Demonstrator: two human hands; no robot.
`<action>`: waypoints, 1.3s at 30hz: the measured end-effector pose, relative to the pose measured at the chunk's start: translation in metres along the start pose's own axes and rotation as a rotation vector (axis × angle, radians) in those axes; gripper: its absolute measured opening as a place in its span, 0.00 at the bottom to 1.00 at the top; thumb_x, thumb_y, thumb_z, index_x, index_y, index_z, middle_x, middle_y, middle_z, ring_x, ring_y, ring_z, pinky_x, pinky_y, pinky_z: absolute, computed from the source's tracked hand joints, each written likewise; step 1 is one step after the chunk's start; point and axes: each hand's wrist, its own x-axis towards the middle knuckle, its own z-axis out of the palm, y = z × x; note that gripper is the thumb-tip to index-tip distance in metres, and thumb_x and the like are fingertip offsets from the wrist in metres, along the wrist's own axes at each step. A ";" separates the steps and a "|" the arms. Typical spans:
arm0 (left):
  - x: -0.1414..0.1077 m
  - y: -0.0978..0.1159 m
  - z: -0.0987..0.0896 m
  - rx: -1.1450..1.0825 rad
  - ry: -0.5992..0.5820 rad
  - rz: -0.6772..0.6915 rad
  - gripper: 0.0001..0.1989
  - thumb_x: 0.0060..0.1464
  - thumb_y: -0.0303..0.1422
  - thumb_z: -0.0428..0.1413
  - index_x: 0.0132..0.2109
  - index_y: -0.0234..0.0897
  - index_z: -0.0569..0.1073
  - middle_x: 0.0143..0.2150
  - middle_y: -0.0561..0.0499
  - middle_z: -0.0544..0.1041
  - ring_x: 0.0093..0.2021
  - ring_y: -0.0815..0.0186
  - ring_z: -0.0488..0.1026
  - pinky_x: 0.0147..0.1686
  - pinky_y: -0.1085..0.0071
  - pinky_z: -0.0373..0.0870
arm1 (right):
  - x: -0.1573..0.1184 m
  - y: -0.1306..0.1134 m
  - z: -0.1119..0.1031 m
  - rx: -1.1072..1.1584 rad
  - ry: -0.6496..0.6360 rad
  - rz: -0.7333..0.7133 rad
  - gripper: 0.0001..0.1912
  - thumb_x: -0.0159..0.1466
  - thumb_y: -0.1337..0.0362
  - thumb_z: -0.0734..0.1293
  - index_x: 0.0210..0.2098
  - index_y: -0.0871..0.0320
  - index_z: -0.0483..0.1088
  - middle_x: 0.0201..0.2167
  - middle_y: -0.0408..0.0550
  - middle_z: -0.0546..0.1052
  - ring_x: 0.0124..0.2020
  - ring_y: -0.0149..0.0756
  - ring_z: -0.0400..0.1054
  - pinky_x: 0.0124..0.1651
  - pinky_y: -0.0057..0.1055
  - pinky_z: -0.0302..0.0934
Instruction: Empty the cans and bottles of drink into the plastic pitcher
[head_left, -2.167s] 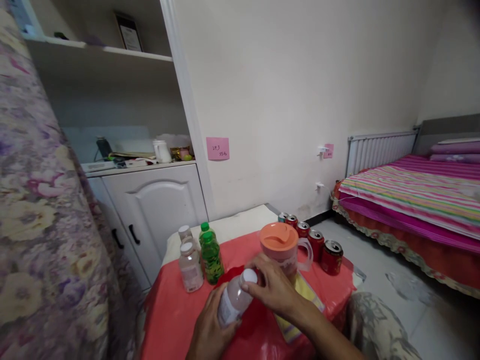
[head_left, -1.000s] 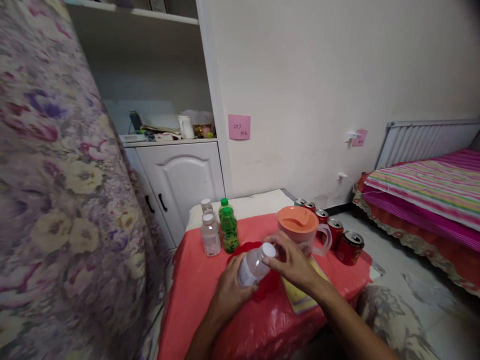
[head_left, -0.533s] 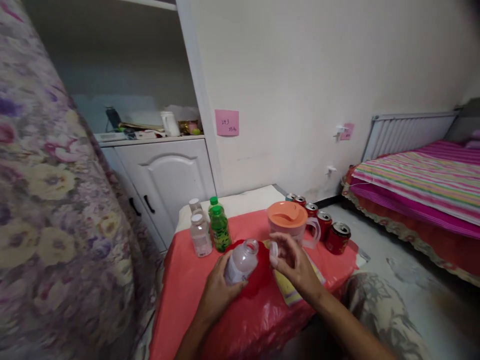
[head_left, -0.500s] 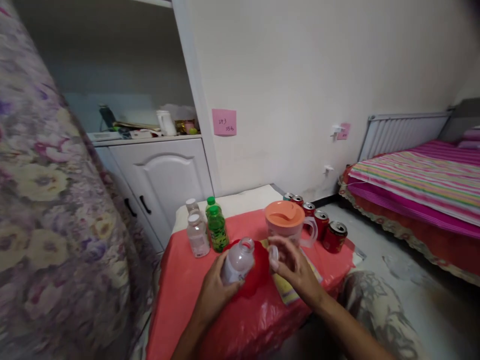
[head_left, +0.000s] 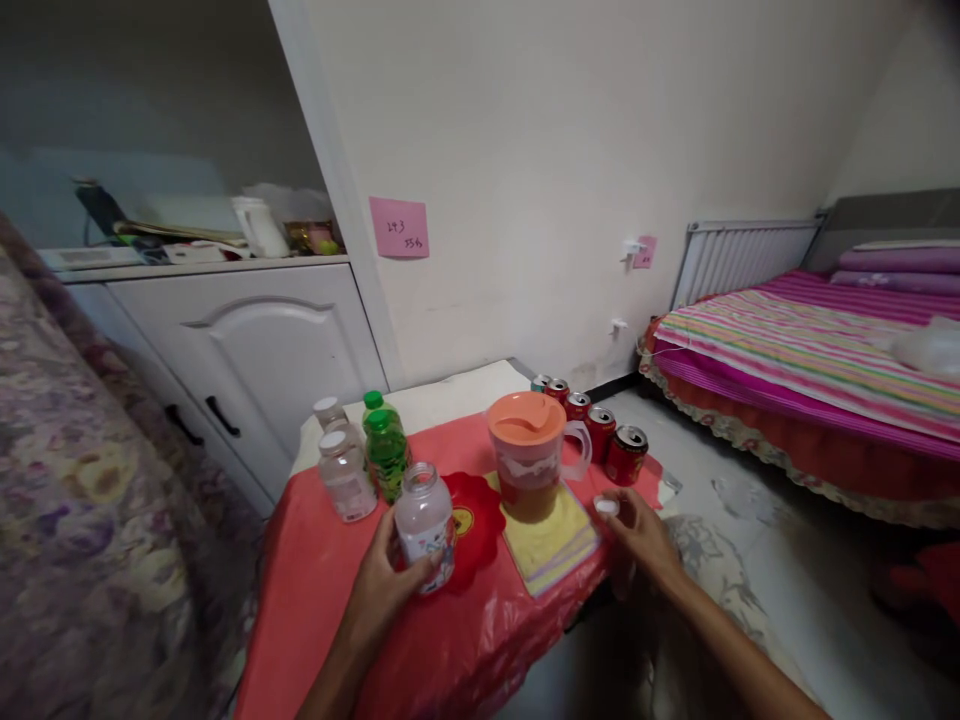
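My left hand (head_left: 390, 565) is wrapped round a clear, uncapped bottle (head_left: 425, 525) with a printed label, held upright beside a red scalloped plate (head_left: 480, 525). Between the fingertips of my right hand (head_left: 637, 535) is a small white bottle cap (head_left: 606, 507), over the table's right edge. A clear pitcher (head_left: 527, 470) with an orange lid (head_left: 527, 418) and brownish liquid inside stands between the hands, on a folded yellow cloth (head_left: 551, 545).
Capped clear bottles (head_left: 349, 480) and green bottles (head_left: 388, 455) stand at the table's left. Several drink cans (head_left: 627, 455) line the right side, by the pitcher's handle. Red plastic sheeting (head_left: 322, 590) covers the table. A bed (head_left: 795, 350) is off to the right.
My right hand has carried the cap rightward, away from the bottle. The bottle in my left hand has gone from tilted to upright. The view has swung to the right.
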 end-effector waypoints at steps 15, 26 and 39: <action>0.005 -0.002 0.002 0.021 0.042 -0.042 0.42 0.37 0.44 0.69 0.59 0.39 0.66 0.58 0.41 0.77 0.55 0.49 0.76 0.53 0.57 0.74 | 0.011 0.028 0.014 -0.238 0.014 -0.137 0.17 0.55 0.60 0.68 0.44 0.55 0.74 0.50 0.53 0.78 0.54 0.50 0.69 0.58 0.50 0.61; 0.005 0.001 -0.003 -0.021 0.069 -0.007 0.51 0.38 0.44 0.69 0.66 0.36 0.57 0.65 0.37 0.69 0.62 0.48 0.70 0.60 0.56 0.67 | -0.005 0.007 -0.002 -0.067 0.010 -0.097 0.19 0.62 0.53 0.66 0.50 0.54 0.70 0.53 0.54 0.75 0.56 0.48 0.67 0.61 0.52 0.59; 0.004 0.010 0.006 -0.097 0.096 0.046 0.43 0.36 0.41 0.69 0.60 0.36 0.64 0.57 0.39 0.77 0.56 0.48 0.75 0.54 0.57 0.73 | 0.046 -0.068 0.017 0.378 -0.029 -0.024 0.24 0.56 0.47 0.72 0.45 0.55 0.73 0.44 0.53 0.80 0.47 0.48 0.73 0.49 0.38 0.68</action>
